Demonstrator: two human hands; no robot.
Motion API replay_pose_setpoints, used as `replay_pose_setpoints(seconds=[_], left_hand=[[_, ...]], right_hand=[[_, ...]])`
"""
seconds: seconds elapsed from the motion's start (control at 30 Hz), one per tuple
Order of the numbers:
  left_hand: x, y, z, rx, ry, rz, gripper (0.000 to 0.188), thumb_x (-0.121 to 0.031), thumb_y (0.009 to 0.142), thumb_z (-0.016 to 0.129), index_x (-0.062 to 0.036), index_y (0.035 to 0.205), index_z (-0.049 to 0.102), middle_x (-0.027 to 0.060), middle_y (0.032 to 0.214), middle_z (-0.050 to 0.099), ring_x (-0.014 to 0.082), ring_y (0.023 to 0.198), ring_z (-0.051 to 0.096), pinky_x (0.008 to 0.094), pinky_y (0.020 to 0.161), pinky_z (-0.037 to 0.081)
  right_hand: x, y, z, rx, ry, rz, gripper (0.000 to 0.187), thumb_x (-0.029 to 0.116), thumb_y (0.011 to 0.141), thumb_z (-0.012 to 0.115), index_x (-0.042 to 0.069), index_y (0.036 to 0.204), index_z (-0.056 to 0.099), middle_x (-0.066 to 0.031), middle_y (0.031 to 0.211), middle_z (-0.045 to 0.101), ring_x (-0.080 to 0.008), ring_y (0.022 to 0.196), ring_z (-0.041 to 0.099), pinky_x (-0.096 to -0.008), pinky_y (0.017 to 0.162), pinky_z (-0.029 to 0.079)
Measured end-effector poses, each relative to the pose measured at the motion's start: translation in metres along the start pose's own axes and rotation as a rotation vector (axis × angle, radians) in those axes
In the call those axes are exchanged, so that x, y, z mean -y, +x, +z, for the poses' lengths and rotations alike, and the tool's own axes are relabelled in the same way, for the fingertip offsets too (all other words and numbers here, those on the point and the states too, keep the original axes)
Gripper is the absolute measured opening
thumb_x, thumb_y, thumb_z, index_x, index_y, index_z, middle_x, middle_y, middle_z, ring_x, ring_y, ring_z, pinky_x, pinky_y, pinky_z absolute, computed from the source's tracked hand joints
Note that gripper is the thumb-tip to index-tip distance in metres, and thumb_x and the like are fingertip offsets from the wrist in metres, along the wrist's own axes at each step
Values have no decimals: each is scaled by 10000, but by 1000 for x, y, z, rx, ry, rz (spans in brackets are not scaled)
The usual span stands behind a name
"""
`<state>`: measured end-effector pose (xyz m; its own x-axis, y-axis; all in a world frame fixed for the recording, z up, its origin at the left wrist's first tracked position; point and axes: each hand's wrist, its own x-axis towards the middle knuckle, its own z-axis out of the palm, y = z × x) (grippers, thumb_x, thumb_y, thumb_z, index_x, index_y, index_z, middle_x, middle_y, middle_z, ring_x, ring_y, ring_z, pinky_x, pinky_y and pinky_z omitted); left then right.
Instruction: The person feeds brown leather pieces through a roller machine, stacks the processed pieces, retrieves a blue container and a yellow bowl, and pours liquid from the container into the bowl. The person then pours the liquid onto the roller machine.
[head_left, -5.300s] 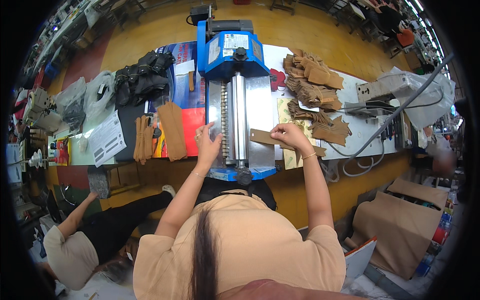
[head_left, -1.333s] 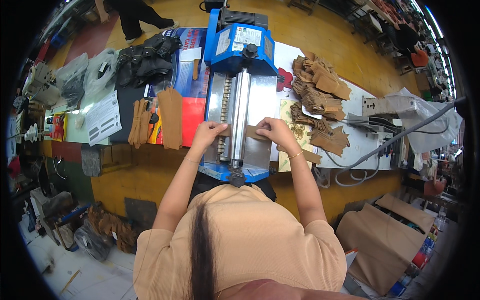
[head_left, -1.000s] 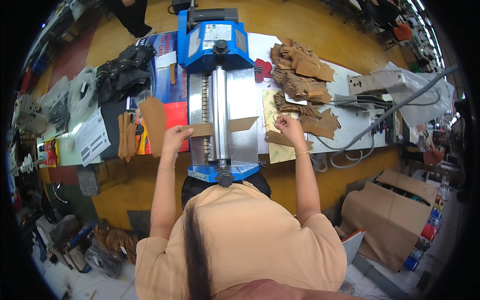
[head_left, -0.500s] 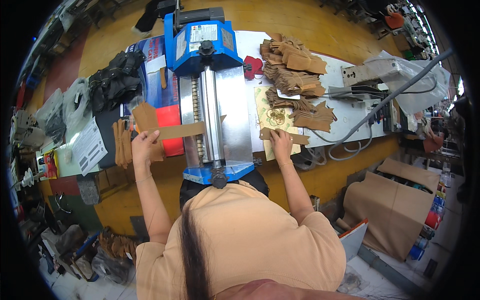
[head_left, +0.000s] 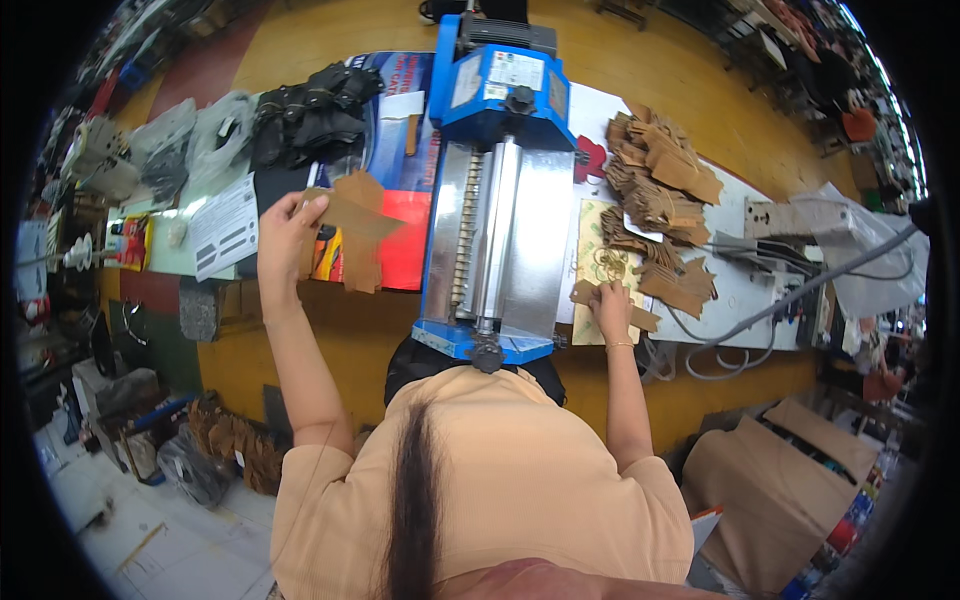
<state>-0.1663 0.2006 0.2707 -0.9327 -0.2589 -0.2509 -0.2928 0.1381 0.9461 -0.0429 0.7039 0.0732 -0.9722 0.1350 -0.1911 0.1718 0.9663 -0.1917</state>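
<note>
My left hand [head_left: 284, 238] pinches one end of a flat brown strip [head_left: 345, 213], thumb on top. The strip's pointed far end lies over other brown cut pieces [head_left: 362, 262] at the table's left part. Between my hands stands a blue roller machine [head_left: 505, 85] with a long steel roller [head_left: 497, 225]; no strip lies across it. To the machine's right, my right hand [head_left: 612, 308] has its fingers bent down on a short brown strip [head_left: 645, 319], which rests on a patterned yellowish sheet [head_left: 592, 232]. Its fingertips are partly hidden.
Bundled brown pieces [head_left: 665, 165] are heaped beyond my right hand. A grey cable [head_left: 800, 285] arches over the right side. Dark bundles [head_left: 312, 115], plastic bags [head_left: 220, 135] and a printed paper [head_left: 225, 228] sit at the left. A brown sheet [head_left: 770, 490] drapes at lower right.
My left hand has drawn its strip leftward off the roller machine and lifted it over the brown pieces. My right hand stays at its strip. The whole view has shifted.
</note>
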Motion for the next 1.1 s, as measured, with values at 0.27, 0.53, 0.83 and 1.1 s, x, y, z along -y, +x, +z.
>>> replay_pose_setpoints(seconds=[0.27, 0.53, 0.83, 1.1], left_hand=[[8, 38, -15, -311, 886, 787, 107, -144, 788, 682, -45, 829, 680, 102, 742, 629, 246, 649, 616, 335, 595, 442], [175, -41, 18, -32, 1184, 767, 142, -187, 719, 705, -139, 834, 637, 17, 878, 571, 220, 922, 529, 431, 809, 339], [185, -77, 47, -147, 985, 538, 305, -250, 796, 689, -128, 1073, 656, 86, 1174, 531, 276, 1134, 429, 455, 935, 312], [135, -56, 128, 121, 471, 288, 236, -177, 822, 654, -63, 1027, 679, 118, 1092, 563, 291, 1068, 469, 373, 936, 368]], right_hand=[[0, 2, 4, 7, 8, 7, 159, 129, 734, 678, 103, 861, 585, -61, 922, 599, -281, 958, 539, -457, 804, 417], [-22, -3, -20, -67, 422, 61, 79, 5, 808, 594, 12, 881, 564, -150, 858, 583, -338, 779, 594, -374, 713, 474], [31, 19, -122, -104, 654, -153, 148, 95, 886, 582, -20, 967, 628, -130, 867, 628, -212, 785, 612, -292, 693, 468], [117, 58, -115, 234, 516, -290, 183, 198, 810, 676, 31, 879, 702, -108, 798, 690, -215, 723, 640, -304, 685, 487]])
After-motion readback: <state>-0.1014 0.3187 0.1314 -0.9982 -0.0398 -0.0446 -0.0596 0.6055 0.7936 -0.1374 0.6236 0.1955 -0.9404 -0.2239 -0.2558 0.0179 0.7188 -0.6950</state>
